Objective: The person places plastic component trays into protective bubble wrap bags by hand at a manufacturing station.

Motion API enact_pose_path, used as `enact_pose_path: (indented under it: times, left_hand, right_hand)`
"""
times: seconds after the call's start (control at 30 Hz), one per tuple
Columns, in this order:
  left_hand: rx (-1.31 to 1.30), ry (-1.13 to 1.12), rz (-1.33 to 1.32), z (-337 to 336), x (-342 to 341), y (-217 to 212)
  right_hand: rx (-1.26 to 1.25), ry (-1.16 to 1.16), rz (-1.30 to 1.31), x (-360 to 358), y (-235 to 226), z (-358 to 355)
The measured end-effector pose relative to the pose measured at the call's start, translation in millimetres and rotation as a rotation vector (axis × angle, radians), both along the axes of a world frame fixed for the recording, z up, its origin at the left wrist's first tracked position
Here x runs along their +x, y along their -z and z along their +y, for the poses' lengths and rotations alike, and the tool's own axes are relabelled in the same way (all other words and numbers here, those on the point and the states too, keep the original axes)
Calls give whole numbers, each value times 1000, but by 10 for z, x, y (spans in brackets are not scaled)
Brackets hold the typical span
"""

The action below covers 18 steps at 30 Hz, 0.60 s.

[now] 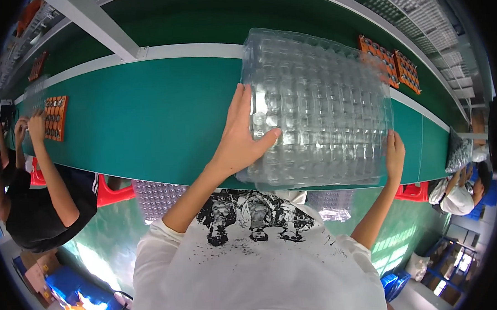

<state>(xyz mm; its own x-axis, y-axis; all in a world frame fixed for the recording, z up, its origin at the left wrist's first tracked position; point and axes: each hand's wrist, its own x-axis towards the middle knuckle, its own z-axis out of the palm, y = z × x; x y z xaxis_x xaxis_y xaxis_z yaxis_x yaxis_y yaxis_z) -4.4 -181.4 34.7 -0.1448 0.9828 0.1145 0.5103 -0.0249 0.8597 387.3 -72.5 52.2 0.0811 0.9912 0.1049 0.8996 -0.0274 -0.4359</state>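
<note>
— Clear plastic blister tray [318,107], the big one with rows of moulded pockets: resting on the green conveyor belt [147,120], right of centre, near edge hanging just over the belt's near rim.

— Held how?

— From both sides. Left hand [239,139] laid flat on the left edge, fingers spread, thumb stretched across the pockets. Right hand [395,154] curled round the near right corner, pinching the rim; fingertips hidden behind the plastic.

— Risk?

— Probably flexing. Thin, wide, springy stuff; pressed only at two edges, likely to bow or twist. Also likely to slip off the near rim if pulled further, with so much already overhanging. Hard to tell whether one tray or a nested stack; a stack could shear apart.

— And the belt itself?

— Long, green, running left to far right, white rail [188,51] along the far side. Orange tray [55,118] of small round parts at far left, a co-worker's hand [35,124] on it. Two more orange trays [391,63] far right, just past the clear one.

— Below?

— Shiny green floor, red stools [114,194], more clear trays [156,198] stacked under the near edge. Another seated person [458,195] at the right.
</note>
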Motion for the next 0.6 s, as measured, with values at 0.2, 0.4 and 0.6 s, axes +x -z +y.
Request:
enact_pose_path:
  times: [0.2, 0.4, 0.6]
  left_hand:
    - [-40, 50, -243, -7, -142, 78]
    - [-57, 104, -190, 23, -62, 50]
    - [-80, 84, -144, 39, -32, 149]
  right_hand:
    - [99, 2, 5, -282, -83, -346]
    - [10, 7, -77, -81, -75, -466]
    - [96, 18, 40, -11, 194, -480]
